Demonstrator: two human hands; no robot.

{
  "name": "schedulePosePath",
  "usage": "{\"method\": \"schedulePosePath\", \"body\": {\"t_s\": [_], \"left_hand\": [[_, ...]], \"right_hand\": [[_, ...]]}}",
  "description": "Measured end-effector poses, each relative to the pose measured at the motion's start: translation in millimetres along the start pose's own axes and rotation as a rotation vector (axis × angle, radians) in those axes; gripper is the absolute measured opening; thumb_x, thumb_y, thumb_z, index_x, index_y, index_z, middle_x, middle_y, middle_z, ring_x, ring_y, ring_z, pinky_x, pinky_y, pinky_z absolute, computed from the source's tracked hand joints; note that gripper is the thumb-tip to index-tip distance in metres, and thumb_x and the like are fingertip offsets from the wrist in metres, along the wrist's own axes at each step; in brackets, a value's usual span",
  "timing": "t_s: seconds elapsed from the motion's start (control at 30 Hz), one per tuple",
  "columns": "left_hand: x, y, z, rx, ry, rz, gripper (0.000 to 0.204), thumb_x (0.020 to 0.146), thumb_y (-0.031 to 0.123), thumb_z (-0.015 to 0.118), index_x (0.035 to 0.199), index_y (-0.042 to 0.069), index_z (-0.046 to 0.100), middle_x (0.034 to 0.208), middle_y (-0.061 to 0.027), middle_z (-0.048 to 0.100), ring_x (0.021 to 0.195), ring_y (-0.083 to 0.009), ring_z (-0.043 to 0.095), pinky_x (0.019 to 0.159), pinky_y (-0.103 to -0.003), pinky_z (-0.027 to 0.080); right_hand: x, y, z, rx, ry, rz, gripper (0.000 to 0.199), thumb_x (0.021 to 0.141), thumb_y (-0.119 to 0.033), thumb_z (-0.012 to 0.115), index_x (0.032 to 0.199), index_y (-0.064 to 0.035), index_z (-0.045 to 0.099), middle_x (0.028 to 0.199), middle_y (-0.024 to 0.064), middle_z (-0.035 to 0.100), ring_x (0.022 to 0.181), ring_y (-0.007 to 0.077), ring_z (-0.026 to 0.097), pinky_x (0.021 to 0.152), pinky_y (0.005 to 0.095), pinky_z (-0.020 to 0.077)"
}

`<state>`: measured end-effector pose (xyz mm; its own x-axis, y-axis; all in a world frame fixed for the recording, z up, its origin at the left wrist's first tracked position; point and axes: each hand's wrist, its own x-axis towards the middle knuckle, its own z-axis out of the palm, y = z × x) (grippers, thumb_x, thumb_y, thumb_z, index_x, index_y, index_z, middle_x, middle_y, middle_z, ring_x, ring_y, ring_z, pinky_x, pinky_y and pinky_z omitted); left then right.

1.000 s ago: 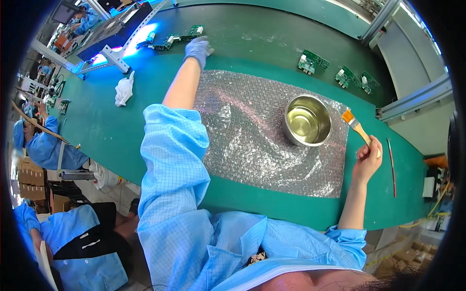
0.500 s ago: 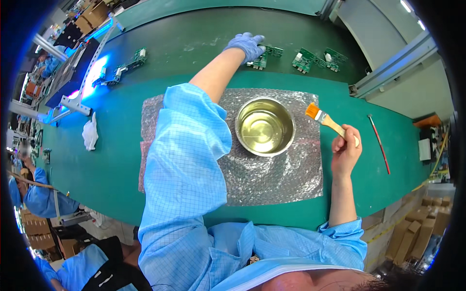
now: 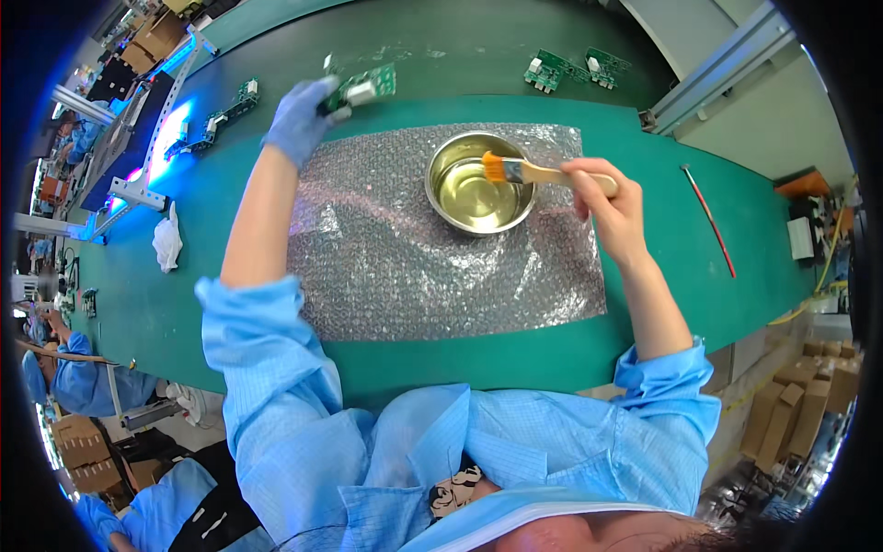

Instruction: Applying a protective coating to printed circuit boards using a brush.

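My left hand (image 3: 303, 120), in a blue-violet glove, grips a green circuit board (image 3: 372, 85) with a white component on it, held up at the left far corner of the bubble wrap (image 3: 395, 276). My bare right hand (image 3: 609, 204) is closed round the wooden handle of a flat paintbrush (image 3: 543, 174). The brush's orange bristles are over the right part of a round metal bowl (image 3: 443, 213), which holds a clear yellowish liquid and stands on the wrap. From this angle I cannot tell whether the bristles touch the liquid.
Two green circuit boards (image 3: 544, 70) lie at the far right of the dark strip. More boards (image 3: 217, 122) lie at the far left, by a blue-lit metal frame (image 3: 138, 191). A white cloth (image 3: 167, 241) is at left, a red thin-handled tool (image 3: 708, 221) at right. People sit at lower left.
My left hand has lifted a circuit board from the dark strip and carried it left and nearer. My right hand has brought the brush leftward over the bowl.
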<state>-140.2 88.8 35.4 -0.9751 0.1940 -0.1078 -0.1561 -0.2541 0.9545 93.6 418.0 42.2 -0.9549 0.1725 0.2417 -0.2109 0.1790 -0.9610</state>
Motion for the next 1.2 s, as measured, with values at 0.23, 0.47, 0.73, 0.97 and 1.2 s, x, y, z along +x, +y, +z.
{"method": "schedulePosePath", "body": {"t_s": [0.23,0.47,0.73,0.97,1.2], "left_hand": [[-123.3,-18.3,-36.6,-0.267,-0.173,-0.008,0.025,0.082,0.011,0.063,0.101,-0.001,0.053,0.094,-0.013,0.058,0.084,-0.0236,0.06,0.07,-0.032,0.056],[-145.6,-28.5,-40.1,-0.22,-0.145,0.009,0.039,0.081,0.026,0.065,0.105,-0.002,0.053,0.093,-0.0136,0.062,0.075,-0.0221,0.064,0.058,-0.029,0.056],[-148.3,-29.9,-38.8,-0.246,-0.177,-0.077,0.037,0.083,0.028,0.063,0.107,0.0,0.058,0.09,-0.0118,0.064,0.074,-0.0195,0.065,0.058,-0.029,0.056],[-151.6,-29.1,-44.5,-0.261,-0.237,-0.022,0.037,0.084,0.027,0.062,0.108,0.0,0.058,0.093,-0.0118,0.064,0.078,-0.0197,0.064,0.061,-0.03,0.056],[-156.9,-27.4,-30.4,-0.294,-0.169,-0.074,0.037,0.083,0.023,0.064,0.11,-0.001,0.057,0.099,-0.0131,0.063,0.086,-0.0227,0.063,0.067,-0.034,0.056]], "right_hand": [[10.4,10.0,14.5,-0.11,-0.189,0.035,0.022,0.091,-0.024,0.055,0.098,-0.005,0.063,0.063,-0.0042,0.048,0.056,0.0028,0.042,0.048,0.0187,0.0345],[9.2,1.2,17.0,-0.178,-0.178,0.018,0.023,0.091,-0.027,0.056,0.097,-0.0057,0.064,0.063,-0.0048,0.047,0.056,0.0027,0.041,0.047,0.0186,0.0338],[16.5,-55.8,-16.5,-0.313,-0.242,-0.006,0.024,0.089,-0.029,0.057,0.092,-0.0053,0.063,0.06,-0.0049,0.044,0.054,0.0032,0.038,0.047,0.0193,0.0303],[19.6,-82.5,-16.0,-0.41,-0.252,-0.086,0.023,0.089,-0.027,0.057,0.092,-0.0049,0.063,0.06,-0.0054,0.043,0.055,0.0036,0.038,0.048,0.0193,0.0293],[25.1,-75.5,60.0,-0.077,-0.429,-0.14,0.019,0.09,-0.019,0.055,0.098,-0.0031,0.063,0.066,-0.0027,0.049,0.06,0.0056,0.043,0.053,0.0199,0.0353]]}}
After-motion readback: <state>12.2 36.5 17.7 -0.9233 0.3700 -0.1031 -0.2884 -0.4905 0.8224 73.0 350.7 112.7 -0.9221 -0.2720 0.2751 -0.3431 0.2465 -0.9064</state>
